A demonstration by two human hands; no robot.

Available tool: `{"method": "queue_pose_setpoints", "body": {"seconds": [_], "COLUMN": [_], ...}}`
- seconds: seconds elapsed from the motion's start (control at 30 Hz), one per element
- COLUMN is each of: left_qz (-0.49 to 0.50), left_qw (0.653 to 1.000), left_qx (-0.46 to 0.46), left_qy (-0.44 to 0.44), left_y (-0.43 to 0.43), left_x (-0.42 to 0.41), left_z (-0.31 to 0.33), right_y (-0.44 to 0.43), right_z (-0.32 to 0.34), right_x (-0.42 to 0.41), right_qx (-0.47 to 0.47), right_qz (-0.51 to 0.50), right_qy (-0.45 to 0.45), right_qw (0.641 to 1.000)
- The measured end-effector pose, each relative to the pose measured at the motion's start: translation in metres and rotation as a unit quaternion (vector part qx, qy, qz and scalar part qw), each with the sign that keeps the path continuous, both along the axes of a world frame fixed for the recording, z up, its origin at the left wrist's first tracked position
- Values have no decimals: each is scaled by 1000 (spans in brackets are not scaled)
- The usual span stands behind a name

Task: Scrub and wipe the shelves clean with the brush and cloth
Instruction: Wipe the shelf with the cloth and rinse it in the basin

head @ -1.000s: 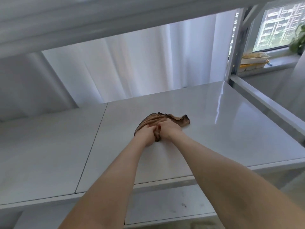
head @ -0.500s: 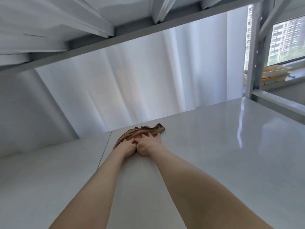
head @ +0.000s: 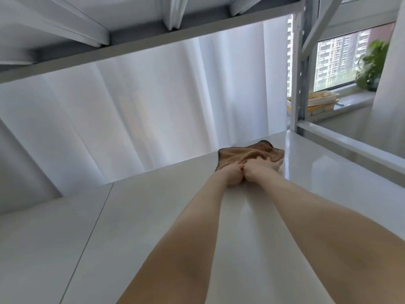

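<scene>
the white shelf (head: 135, 216) fills the lower view, with a panel seam at 8 o'clock. at 1 o'clock from centre the left hand (head: 232, 175) and right hand (head: 262, 168) touch side by side, the fingers of both curled into the brown cloth (head: 245, 153) bunched on the shelf near its back edge. stacked trays (head: 322, 99) and a plant (head: 372, 66) sit on the sill at 2 o'clock.
</scene>
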State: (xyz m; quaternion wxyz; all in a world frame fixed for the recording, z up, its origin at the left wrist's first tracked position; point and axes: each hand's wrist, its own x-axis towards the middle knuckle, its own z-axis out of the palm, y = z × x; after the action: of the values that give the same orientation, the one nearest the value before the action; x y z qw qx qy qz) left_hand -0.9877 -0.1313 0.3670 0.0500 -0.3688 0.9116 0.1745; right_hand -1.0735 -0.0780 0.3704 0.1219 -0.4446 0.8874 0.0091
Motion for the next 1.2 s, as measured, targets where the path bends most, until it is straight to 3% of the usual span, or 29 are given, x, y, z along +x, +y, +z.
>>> {"method": "queue_pose_setpoints", "body": {"seconds": [0.17, 0.23, 0.3, 0.43, 0.67, 0.87, 1.2], "left_qz": [23, 41, 69, 160, 263, 233, 24], "left_qw": [1000, 999, 995, 980, 951, 960, 986], "left_qx": [-1, -25, -49, -69, -53, -37, -20], "left_qy": [-2, -23, -49, -92, -151, -154, -165], "left_y": [-1, -15, -33, -68, -76, -46, 40], "left_x": [8, 34, 70, 163, 274, 231, 18], "left_z": [4, 5, 5, 5, 11, 18, 10], "right_y": [-6, -22, -39, -78, -94, -63, 54], "right_z": [8, 3, -1, -7, -1, 11, 25], "right_x": [12, 31, 59, 141, 244, 206, 16], "right_qx": [-17, -64, -85, -77, -40, -12, 37], "right_qz": [-3, 34, 92, 259, 385, 312, 91], "right_qy": [65, 31, -29, -36, -67, -100, -78], "right_qw": [998, 997, 992, 962, 920, 945, 992]}}
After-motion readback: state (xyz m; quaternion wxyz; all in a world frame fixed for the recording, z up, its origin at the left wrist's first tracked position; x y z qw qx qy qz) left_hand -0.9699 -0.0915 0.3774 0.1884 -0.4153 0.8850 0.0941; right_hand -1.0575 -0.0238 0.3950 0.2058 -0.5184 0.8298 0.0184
